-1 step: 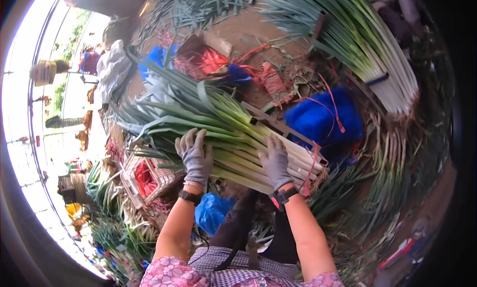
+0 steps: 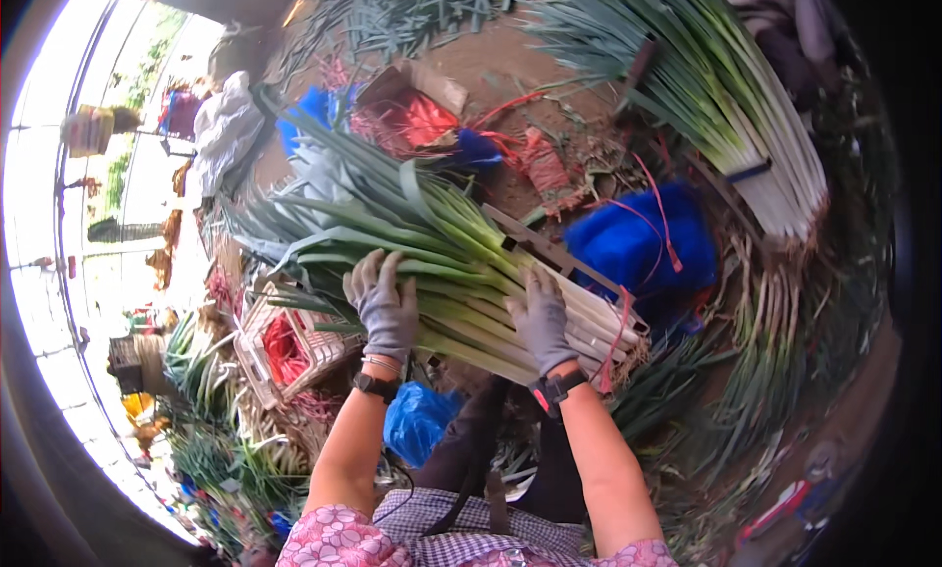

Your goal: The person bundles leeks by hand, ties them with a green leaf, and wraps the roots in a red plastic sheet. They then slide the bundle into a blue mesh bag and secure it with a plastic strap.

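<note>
A big bundle of leeks [image 2: 461,263] lies slantwise before me, leafy tops to the upper left and white root ends to the lower right. My left hand [image 2: 385,307], in a grey glove, rests on the green leaves with its fingers spread. On the paler stems lies my right hand [image 2: 543,322], gloved too, its fingers stretched out and apart. A metal rack bar [image 2: 535,241] runs along the bundle's far side. Pink-red string [image 2: 618,341] crosses the white ends near the roots.
Another leek bundle [image 2: 726,126] leans at the upper right, with a dark band round it. A plastic crate [image 2: 324,346] with red string stands left of my hand. Blue plastic bags [image 2: 643,235] lie beyond the rack and by my legs. Loose leeks [image 2: 765,341] cover the ground at right.
The whole view has shifted slightly. Both hands keep nearly the same place on the leeks.
</note>
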Available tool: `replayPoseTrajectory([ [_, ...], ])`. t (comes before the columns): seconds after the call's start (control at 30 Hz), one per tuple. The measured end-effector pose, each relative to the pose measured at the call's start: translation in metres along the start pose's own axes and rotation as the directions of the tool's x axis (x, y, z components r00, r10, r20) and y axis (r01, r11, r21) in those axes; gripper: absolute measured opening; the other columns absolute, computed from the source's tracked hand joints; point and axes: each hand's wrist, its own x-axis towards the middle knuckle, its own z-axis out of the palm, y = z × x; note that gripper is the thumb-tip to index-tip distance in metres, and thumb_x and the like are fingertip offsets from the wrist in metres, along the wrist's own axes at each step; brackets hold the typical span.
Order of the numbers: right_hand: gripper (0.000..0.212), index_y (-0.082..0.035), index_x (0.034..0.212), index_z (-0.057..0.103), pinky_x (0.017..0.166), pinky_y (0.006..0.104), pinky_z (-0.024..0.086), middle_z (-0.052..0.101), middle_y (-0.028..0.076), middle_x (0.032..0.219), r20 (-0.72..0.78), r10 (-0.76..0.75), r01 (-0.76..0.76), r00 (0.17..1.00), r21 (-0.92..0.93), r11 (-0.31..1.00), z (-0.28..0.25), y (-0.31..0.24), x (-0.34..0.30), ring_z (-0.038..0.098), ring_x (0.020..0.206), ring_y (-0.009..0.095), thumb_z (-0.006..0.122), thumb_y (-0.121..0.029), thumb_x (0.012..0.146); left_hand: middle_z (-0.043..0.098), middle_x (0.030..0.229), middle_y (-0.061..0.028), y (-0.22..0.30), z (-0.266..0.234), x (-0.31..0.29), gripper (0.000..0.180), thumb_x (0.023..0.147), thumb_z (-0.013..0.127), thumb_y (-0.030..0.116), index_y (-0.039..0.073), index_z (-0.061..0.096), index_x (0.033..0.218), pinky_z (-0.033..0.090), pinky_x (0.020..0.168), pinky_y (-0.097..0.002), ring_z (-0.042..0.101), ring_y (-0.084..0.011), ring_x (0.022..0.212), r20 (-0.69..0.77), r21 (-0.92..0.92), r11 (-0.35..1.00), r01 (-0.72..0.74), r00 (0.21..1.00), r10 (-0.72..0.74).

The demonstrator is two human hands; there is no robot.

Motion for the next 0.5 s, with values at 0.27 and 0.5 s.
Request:
replayPoseTrajectory([
  [0.27, 0.072, -0.001, 0.134, 0.044, 0.108, 0.0466, 0.028, 0.044, 0.025, 0.135, 0.065, -0.191, 0.189, 0.979, 0.046, 0.981, 0.043, -0.067, 0.068, 0.039, 0.127, 0.038, 0.07, -0.039, 0.079, 0.038, 0.14, -0.0238, -0.074, -0.015, -0.017, 0.074, 0.076, 0.074, 0.021, -0.002, 0.038, 0.136, 0.025, 0.111, -0.0431, 0.033, -0.0367, 0.133, -0.263, -0.344, 0.821, 0.456, 0.793, -0.55],
  [0.5, 0.078, 0.004, 0.136, 0.04, 0.106, 0.0393, 0.034, 0.046, 0.025, 0.135, 0.363, -0.022, -0.037, 0.931, 0.157, 0.987, 0.048, -0.124, 0.135, 0.046, 0.124, 0.036, 0.07, -0.041, 0.08, 0.019, 0.152, -0.0208, -0.115, -0.002, -0.005, 0.11, 0.076, 0.075, 0.048, -0.007, 0.01, 0.147, 0.012, 0.114, -0.0325, 0.019, -0.0267, 0.14, 0.133, -0.876, 0.181, 0.447, 0.585, -0.8],
])
